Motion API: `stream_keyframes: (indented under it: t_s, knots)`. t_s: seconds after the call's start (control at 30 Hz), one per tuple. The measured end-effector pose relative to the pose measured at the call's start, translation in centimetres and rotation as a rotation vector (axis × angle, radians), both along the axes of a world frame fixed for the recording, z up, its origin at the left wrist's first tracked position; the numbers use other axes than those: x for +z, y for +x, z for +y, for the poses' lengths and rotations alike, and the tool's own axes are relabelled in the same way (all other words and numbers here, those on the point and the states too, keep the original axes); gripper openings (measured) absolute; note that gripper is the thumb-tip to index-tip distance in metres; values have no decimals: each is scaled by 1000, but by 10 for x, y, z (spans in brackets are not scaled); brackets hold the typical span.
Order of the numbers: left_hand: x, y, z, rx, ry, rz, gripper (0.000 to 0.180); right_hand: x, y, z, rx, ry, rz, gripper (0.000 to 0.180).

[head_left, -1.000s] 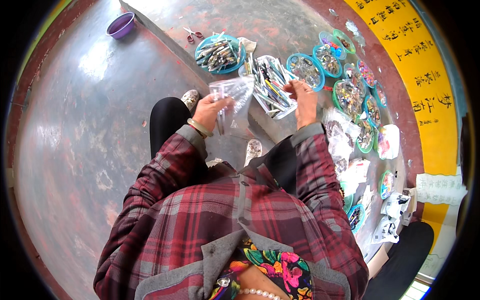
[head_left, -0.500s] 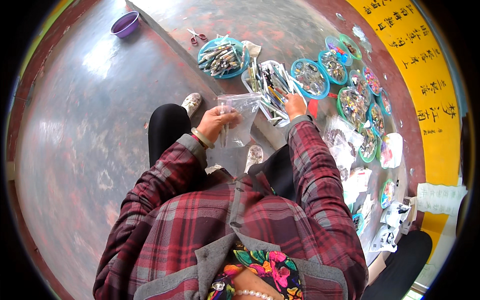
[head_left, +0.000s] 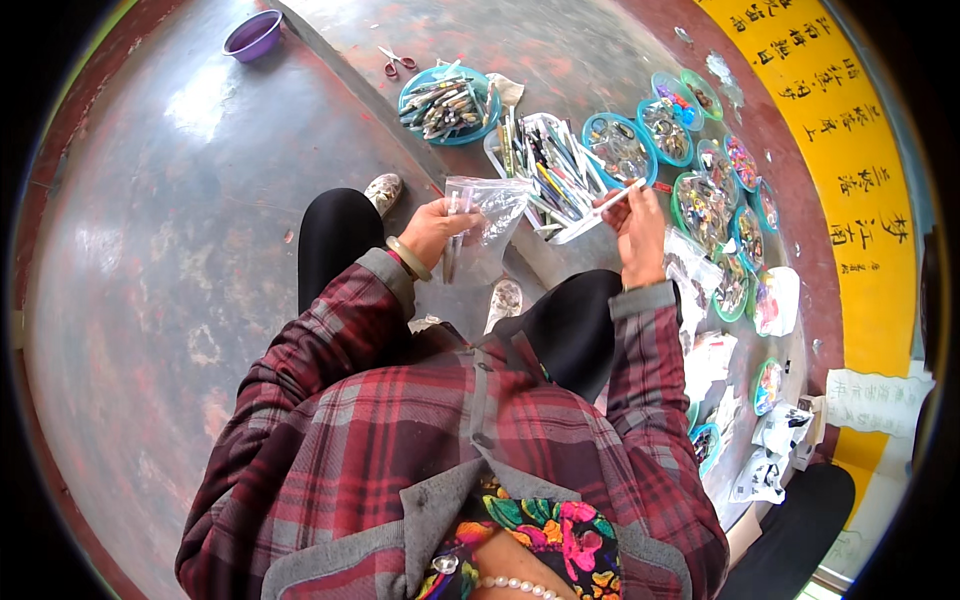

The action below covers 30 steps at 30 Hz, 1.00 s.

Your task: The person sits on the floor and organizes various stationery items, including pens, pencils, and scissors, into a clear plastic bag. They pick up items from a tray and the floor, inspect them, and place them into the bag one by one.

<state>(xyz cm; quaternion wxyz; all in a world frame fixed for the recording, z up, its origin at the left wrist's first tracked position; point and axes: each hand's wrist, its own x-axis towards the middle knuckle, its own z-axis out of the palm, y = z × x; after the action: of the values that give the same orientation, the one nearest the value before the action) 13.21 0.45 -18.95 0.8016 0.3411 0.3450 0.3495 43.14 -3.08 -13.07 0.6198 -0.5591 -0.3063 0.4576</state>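
Beside the near right corner of the white tray (head_left: 490,148), the right hand (head_left: 640,232) has just come up from the heaped pens (head_left: 550,172), fingers pinched on one slim white pen (head_left: 622,197), which leaves it picked out singly. Across from it, the left hand (head_left: 436,228) stays curled closed on a clear plastic bag (head_left: 508,204); slim sticks (head_left: 449,262) seem to hang inside, though blur makes that uncertain.

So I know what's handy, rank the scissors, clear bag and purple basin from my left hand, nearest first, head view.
1. Clear bag: held in your left hand.
2. Scissors: on the floor ahead.
3. Purple basin: ahead, farther left.
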Motion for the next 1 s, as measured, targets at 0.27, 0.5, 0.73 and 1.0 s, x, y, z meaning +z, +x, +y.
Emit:
stream_keyframes:
  t_s: [0.27, 0.5, 0.73, 1.0]
  knots:
    - [-12, 0, 0, -55, 55, -19, 18, 1, -87, -108, 348, -177, 350, 17]
    - [-9, 0, -2, -93, 65, -57, 15, 3, -128, -153, 590, -326, 349, 24]
    - [-5, 0, -6, -233, 246, 154, 14, 47, -79, -117, 217, -106, -416, 26]
    - [-5, 0, -10, -450, 318, 191, 20, 66, -52, -104, 199, -38, -431, 12]
